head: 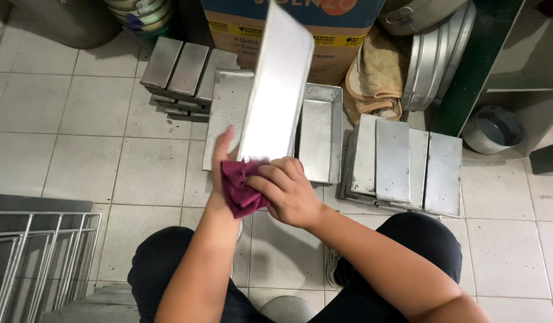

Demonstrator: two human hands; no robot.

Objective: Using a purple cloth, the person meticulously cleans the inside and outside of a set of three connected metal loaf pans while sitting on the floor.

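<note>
The tiled floor [79, 161] carries everything, there being no bench. Beyond the hands a cardboard box [342, 30] stands against the wall; to the right of them lies a stack of upturned metal tins [408, 164], to the far left another stack [181, 72], and just behind, an open tin [321, 134]. The left hand [219, 173] grips the lower edge of a long tin [276, 90], fingers closed behind it, tilting it up so its flat side faces the cloth. The right hand [288, 191] is clenched around a crumpled maroon cloth [240, 185], pressing it against the tin's lower end.
</note>
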